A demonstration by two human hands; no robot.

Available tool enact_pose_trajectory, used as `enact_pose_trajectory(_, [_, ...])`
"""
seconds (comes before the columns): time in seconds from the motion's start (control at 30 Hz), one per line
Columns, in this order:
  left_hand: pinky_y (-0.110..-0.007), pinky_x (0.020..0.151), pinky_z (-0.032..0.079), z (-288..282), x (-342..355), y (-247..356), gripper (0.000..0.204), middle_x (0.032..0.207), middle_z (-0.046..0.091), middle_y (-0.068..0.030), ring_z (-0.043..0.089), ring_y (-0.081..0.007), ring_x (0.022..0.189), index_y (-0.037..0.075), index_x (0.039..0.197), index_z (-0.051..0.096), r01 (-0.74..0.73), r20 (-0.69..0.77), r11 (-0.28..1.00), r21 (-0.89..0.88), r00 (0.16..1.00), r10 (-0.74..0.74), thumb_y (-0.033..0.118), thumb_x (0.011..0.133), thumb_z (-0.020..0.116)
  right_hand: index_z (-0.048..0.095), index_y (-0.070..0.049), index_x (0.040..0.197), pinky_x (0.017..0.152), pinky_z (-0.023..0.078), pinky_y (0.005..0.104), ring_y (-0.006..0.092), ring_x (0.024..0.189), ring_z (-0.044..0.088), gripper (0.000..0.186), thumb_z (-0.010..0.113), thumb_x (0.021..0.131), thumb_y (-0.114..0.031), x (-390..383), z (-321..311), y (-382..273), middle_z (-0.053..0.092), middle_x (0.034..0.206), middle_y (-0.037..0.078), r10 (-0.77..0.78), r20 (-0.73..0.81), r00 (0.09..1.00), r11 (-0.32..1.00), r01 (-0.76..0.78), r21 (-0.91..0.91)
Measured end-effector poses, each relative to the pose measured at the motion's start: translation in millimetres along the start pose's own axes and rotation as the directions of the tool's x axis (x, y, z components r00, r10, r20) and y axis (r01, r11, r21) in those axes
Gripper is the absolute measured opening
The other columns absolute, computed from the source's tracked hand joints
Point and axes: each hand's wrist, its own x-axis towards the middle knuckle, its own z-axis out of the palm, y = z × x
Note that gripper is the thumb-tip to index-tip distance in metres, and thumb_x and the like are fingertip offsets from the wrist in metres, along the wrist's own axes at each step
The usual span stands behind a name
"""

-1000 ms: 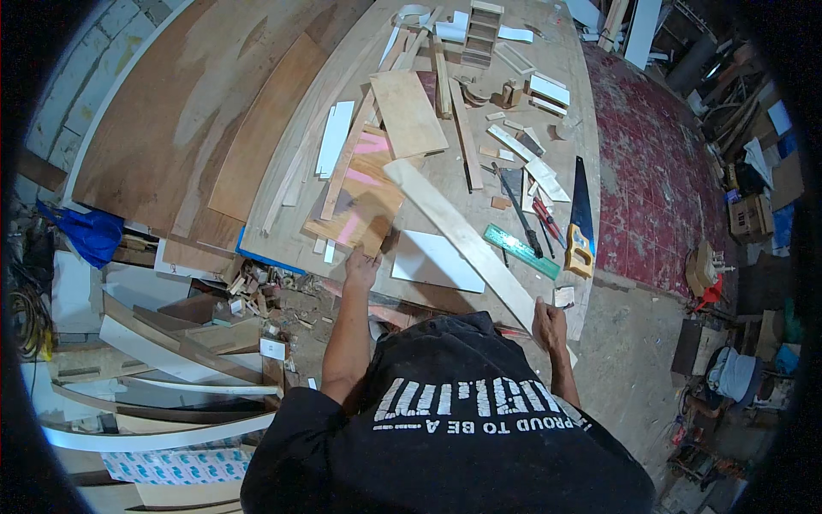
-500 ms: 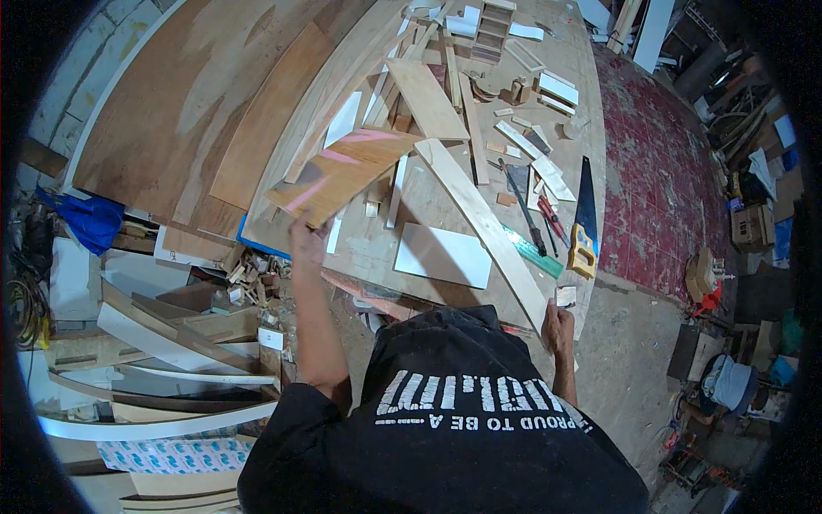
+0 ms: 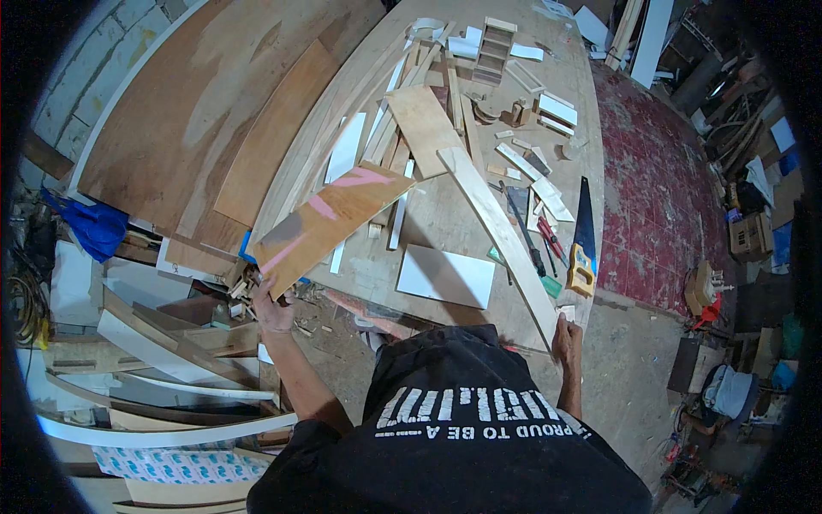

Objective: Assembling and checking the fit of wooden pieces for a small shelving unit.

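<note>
My left hand [image 3: 272,310] grips the near corner of a brown plywood panel [image 3: 330,218] marked with pink streaks. The panel slants up and right over the bench's left side, its far end by other wood strips. My right hand [image 3: 567,343] is closed at the near end of a long pale wooden board [image 3: 501,240], which runs diagonally across the bench. A small whitish piece [image 3: 565,310] shows just above that hand; whether it is held I cannot tell. Between the two boards lies a white rectangular panel [image 3: 445,276]. A wider pale board [image 3: 424,124] lies by the long board's far end.
A handsaw [image 3: 583,244] with a yellow handle lies at the workbench's [image 3: 377,274] right edge, beside red-handled pliers [image 3: 550,236] and wood offcuts. A small shelved wooden box [image 3: 494,51] stands far back. Large plywood sheets [image 3: 171,111] lean left; curved wooden pieces [image 3: 171,428] are stacked near left.
My left hand has moved left and toward me, drawing the pink-streaked panel with it. The long board has shifted slightly right. The whole view has also moved a little.
</note>
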Motion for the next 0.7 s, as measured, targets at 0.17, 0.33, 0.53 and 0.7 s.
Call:
enact_pose_trajectory(0.17, [-0.029, 0.064, 0.054, 1, 47, -11, 0.026, 0.106, 0.067, -0.006, 0.065, -0.0178, 0.082, 0.004, 0.116, 0.058, -0.071, -0.132, 0.997, -0.004, 0.989, 0.07, 0.013, 0.091, 0.061, 0.041, -0.008, 0.058, 0.048, 0.026, 0.0314, 0.0087, 0.054, 0.032, 0.057, 0.05, 0.1, -0.046, -12, -8, -5, 0.038, 0.056, -0.004, 0.016, -0.045, 0.999, 1.0, -0.016, 0.016])
enact_pose_trajectory(0.33, [-0.034, 0.078, 0.055, 10, 161, -18, 0.025, 0.117, 0.059, -0.0123, 0.061, -0.0263, 0.097, 0.003, 0.118, 0.056, 0.042, 0.082, 0.994, 0.104, 0.995, -0.051, 0.014, 0.095, 0.057, 0.044, -0.008, 0.057, 0.048, 0.027, 0.031, 0.0079, 0.053, 0.035, 0.056, 0.052, 0.099, -0.045, -18, 5, -9, 0.04, 0.056, -0.005, -0.052, -0.043, 0.998, 0.998, 0.054, 0.037])
enact_pose_trajectory(0.53, [-0.041, 0.077, 0.056, 35, 234, -95, 0.035, 0.105, 0.059, -0.017, 0.063, -0.0278, 0.091, -0.002, 0.114, 0.052, 0.256, -0.134, 0.965, 0.059, 0.96, -0.246, 0.03, 0.099, 0.055, 0.056, 0.002, 0.066, 0.055, 0.037, 0.0326, 0.0105, 0.06, 0.044, 0.054, 0.055, 0.096, -0.044, -14, 35, -10, 0.048, 0.059, 0.0, 0.052, 0.036, 0.998, 0.993, -0.055, 0.106])
enact_pose_trajectory(0.7, [-0.045, 0.07, 0.056, -14, 230, -105, 0.05, 0.097, 0.064, -0.0163, 0.069, -0.0314, 0.082, 0.0, 0.112, 0.054, 0.39, -0.207, 0.668, 0.634, 0.918, -0.34, 0.046, 0.093, 0.059, 0.055, -0.002, 0.064, 0.05, 0.031, 0.0291, 0.0074, 0.06, 0.041, 0.051, 0.058, 0.095, -0.042, -19, 75, -42, 0.047, 0.062, -0.005, -0.092, 0.047, 0.995, 0.984, 0.084, 0.157])
